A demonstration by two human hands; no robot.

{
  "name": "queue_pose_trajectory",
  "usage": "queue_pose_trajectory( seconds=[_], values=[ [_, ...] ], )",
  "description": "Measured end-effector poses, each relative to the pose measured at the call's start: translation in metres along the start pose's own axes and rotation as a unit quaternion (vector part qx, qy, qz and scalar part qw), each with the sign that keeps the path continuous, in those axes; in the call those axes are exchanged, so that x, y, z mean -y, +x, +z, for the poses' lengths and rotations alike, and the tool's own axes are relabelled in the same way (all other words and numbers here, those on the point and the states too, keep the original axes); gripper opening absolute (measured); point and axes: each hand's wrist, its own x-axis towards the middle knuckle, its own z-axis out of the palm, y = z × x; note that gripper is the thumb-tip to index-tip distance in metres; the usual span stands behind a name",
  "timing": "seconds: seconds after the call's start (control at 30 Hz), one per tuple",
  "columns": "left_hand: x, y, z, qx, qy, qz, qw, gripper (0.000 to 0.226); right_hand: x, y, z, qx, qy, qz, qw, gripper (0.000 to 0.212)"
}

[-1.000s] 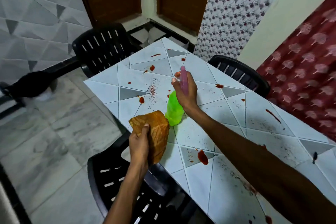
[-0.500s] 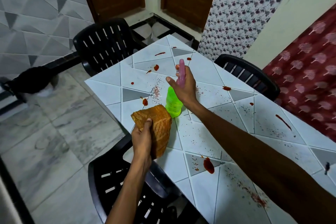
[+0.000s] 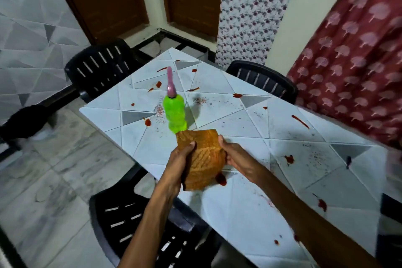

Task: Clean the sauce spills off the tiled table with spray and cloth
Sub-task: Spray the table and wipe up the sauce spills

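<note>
An orange cloth point(image 3: 202, 159) is held up over the near edge of the tiled table point(image 3: 239, 128). My left hand point(image 3: 181, 159) grips its left side and my right hand point(image 3: 233, 156) grips its right side. A green spray bottle point(image 3: 174, 113) with a pink nozzle stands upright on the table just beyond the cloth, with no hand on it. Red sauce spills dot the tiles: a blob point(image 3: 221, 179) under the cloth's lower right corner, a spot point(image 3: 148, 122) left of the bottle, a streak point(image 3: 300, 121) at the right and a splat point(image 3: 289, 159) near my right arm.
Black plastic chairs stand around the table: one point(image 3: 102, 67) at the far left corner, one point(image 3: 263, 80) at the far side, one point(image 3: 134, 220) right below my arms. A dark red curtain point(image 3: 356, 61) hangs at the right. Grey tiled floor lies to the left.
My right hand let go of the spray bottle, which now stands on the table, and came back to take the cloth's right side. The view shifted toward the right.
</note>
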Motion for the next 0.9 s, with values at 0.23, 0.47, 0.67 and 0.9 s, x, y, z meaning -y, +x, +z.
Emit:
queue_pose_trajectory(
  seconds=[0.23,0.47,0.67,0.9],
  values=[
    [0.067,-0.029,0.133,0.063,0.179,0.083,0.978,0.019,-0.044,-0.130,-0.095,-0.186,0.088,-0.067,0.976,0.019],
    [0.130,-0.063,0.251,0.163,0.246,0.101,0.950,0.027,-0.086,-0.227,-0.188,-0.267,0.185,-0.062,0.944,0.029],
    [0.155,-0.063,0.309,0.237,0.295,0.075,0.923,0.028,-0.106,-0.260,-0.244,-0.318,0.228,-0.043,0.919,0.028],
    [0.161,-0.002,0.372,0.326,0.410,0.057,0.850,0.015,-0.129,-0.242,-0.303,-0.455,0.110,-0.020,0.883,0.025]
  ],
)
